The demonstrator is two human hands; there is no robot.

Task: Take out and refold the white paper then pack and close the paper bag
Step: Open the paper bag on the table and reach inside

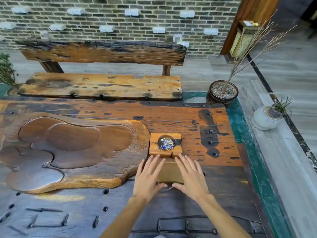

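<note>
A brown paper bag [169, 171] lies flat on the wooden table [197, 127], just in front of a wooden ashtray. My left hand [148, 178] rests palm down on the bag's left side with fingers spread. On the bag's right side my right hand [190, 177] lies the same way. Both thumbs meet near the bag's near edge, where a thin dark handle loop [165, 189] shows. No white paper is visible.
A square wooden ashtray [165, 145] with butts and foil touches the bag's far edge. A carved wooden tea tray [68, 152] fills the table's left. Beyond stand a wooden bench [103, 86], a potted bare plant [222, 93] and a white pot [266, 118].
</note>
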